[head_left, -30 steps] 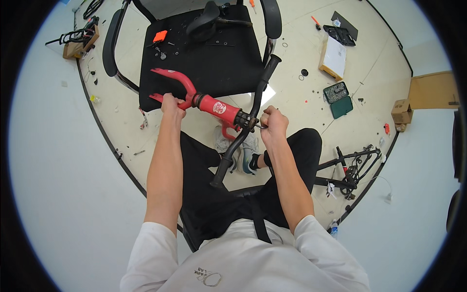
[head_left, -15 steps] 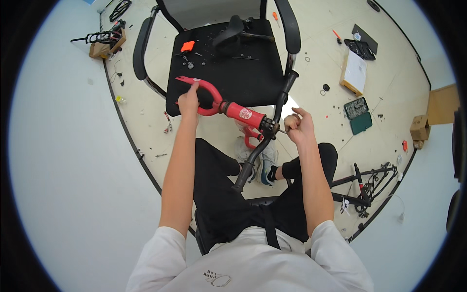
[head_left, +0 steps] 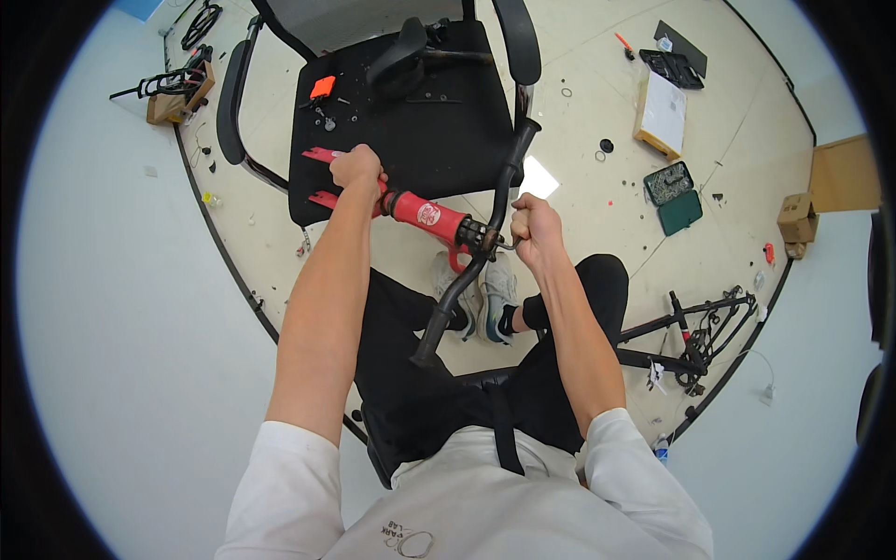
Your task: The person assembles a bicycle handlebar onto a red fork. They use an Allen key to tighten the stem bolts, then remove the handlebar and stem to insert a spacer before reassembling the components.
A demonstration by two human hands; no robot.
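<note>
A red bicycle fork (head_left: 325, 200) with a red head tube (head_left: 425, 214) lies from the chair seat toward my lap. Its prongs rest on or over the seat. My left hand (head_left: 358, 168) is wrapped round the fork near its crown, covering part of one prong. At the tube's near end, a black handlebar (head_left: 505, 181) runs crosswise, clamped in a dark stem (head_left: 482, 240). My right hand (head_left: 537, 230) is a fist beside the stem, closed on a thin bent metal hex key (head_left: 508, 245) that reaches the stem. The key's tip is hidden.
On the black office chair seat (head_left: 448, 159) lie a bicycle saddle (head_left: 399, 62), an orange object (head_left: 323, 87) and several bolts. To the right are a green parts case (head_left: 680, 213), a white-topped box (head_left: 662, 114) and a black bicycle frame (head_left: 658, 360).
My left hand has shifted its hold along the fork and wrapped it more fully. My right hand's spread fingers have closed into a fist round the hex key. The whole view has shifted slightly.
</note>
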